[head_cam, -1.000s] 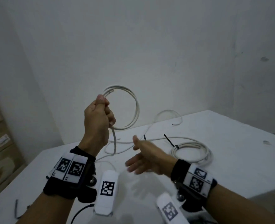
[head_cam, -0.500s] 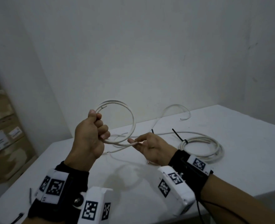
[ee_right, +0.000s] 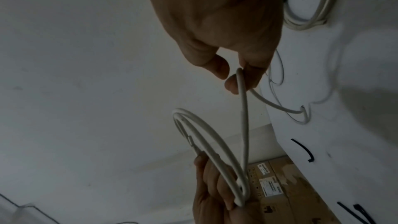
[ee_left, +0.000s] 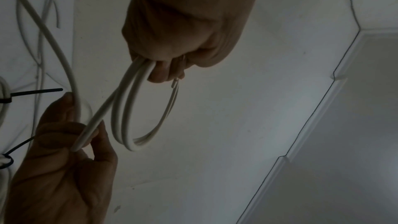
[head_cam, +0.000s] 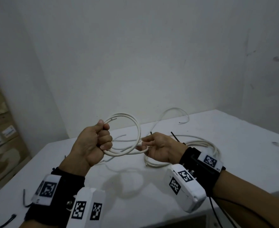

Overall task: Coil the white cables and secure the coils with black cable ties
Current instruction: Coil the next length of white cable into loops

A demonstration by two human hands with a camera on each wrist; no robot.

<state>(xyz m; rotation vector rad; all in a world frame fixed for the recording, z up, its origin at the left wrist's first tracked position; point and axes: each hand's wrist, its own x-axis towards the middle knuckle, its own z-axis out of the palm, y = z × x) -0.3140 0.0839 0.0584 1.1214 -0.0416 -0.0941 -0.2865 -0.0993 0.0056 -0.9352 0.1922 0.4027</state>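
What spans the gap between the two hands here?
In the head view, the left hand grips the coil and the right hand pinches a run of the same white cable; only that strand bridges the gap.

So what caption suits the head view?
Left hand grips a cable coil; right hand pinches its loose strand.
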